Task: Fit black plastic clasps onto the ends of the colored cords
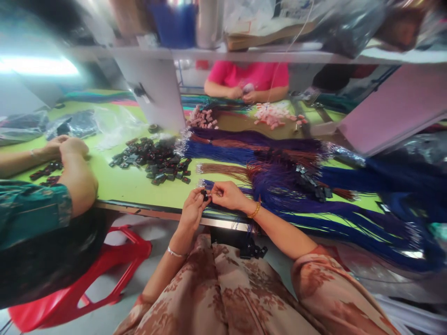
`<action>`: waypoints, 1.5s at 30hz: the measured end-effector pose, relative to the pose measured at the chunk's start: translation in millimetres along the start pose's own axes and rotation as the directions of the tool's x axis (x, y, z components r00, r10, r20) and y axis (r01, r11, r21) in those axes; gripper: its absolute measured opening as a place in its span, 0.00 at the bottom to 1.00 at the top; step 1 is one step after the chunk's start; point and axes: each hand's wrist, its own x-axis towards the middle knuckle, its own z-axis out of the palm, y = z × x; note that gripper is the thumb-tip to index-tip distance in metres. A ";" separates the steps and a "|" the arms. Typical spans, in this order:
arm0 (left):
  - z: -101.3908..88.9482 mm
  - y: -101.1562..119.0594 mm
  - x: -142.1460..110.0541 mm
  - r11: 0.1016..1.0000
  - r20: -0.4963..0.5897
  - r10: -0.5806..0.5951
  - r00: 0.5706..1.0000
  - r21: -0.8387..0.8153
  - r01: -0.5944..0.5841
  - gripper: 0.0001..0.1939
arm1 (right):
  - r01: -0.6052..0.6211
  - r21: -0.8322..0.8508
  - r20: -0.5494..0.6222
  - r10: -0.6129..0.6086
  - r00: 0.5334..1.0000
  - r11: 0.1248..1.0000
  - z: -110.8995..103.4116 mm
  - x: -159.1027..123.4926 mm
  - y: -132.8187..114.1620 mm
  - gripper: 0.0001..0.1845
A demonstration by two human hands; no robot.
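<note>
At the table's front edge, my left hand (191, 208) pinches a small black plastic connector housing (204, 195). Close beside it, the fingers of my right hand (228, 195) are closed on a thin wire, its bright metal end at the housing. I cannot tell whether that end is inside. Bundles of blue wires (220, 152) and brown wires (223, 170) with metal tips lie just beyond my hands. To the left is a pile of loose black housings (164, 160). Several finished-looking black connectors (253, 251) hang near my lap.
A co-worker's hands (71, 146) rest over the green table (139, 188) at left, above a red stool (131, 237). Opposite, a person in a pink shirt (249, 74) handles something behind pink parts (272, 115). A shelf (195, 54) crosses overhead.
</note>
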 end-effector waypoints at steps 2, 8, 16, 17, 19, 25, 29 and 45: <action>-0.2 0.0 -0.3 1.000 0.007 -0.011 1.000 0.010 0.010 0.16 | -0.006 -0.030 -0.008 0.006 1.000 1.000 -0.6 -0.7 -2.0 0.07; 0.1 2.0 -2.8 0.999 0.012 -0.032 0.999 0.026 0.031 0.17 | 0.007 -0.116 0.016 -0.005 1.000 0.993 -0.1 0.1 -5.0 0.06; 2.5 -4.6 -5.0 0.997 -0.044 0.004 0.999 0.073 0.000 0.19 | 0.056 -0.181 0.029 -0.051 0.998 0.982 3.1 -3.3 -9.3 0.05; 3.0 -5.9 -5.2 0.996 -0.061 0.011 0.998 0.084 -0.005 0.19 | 0.063 -0.176 0.032 -0.058 0.998 0.982 3.7 -3.6 -9.0 0.05; 4.1 -7.3 -5.5 0.995 -0.086 0.009 0.996 0.097 -0.001 0.19 | 0.075 -0.157 0.042 -0.070 0.997 0.985 3.9 -3.8 -7.6 0.05; 6.8 -3.8 -2.3 0.996 -0.098 -0.004 0.995 0.086 0.013 0.22 | 0.134 -0.077 0.062 -0.129 0.990 0.988 1.6 -2.6 0.9 0.06; 9.6 -7.2 1.0 0.991 -0.126 0.035 0.991 0.132 -0.018 0.21 | 0.090 -0.157 0.038 -0.085 0.996 0.984 7.5 -5.9 3.2 0.05; -2.1 -12.2 14.2 0.998 -0.064 -0.014 0.998 0.058 0.018 0.20 | -0.220 -0.645 0.042 0.321 0.946 0.732 -31.5 68.5 51.4 0.14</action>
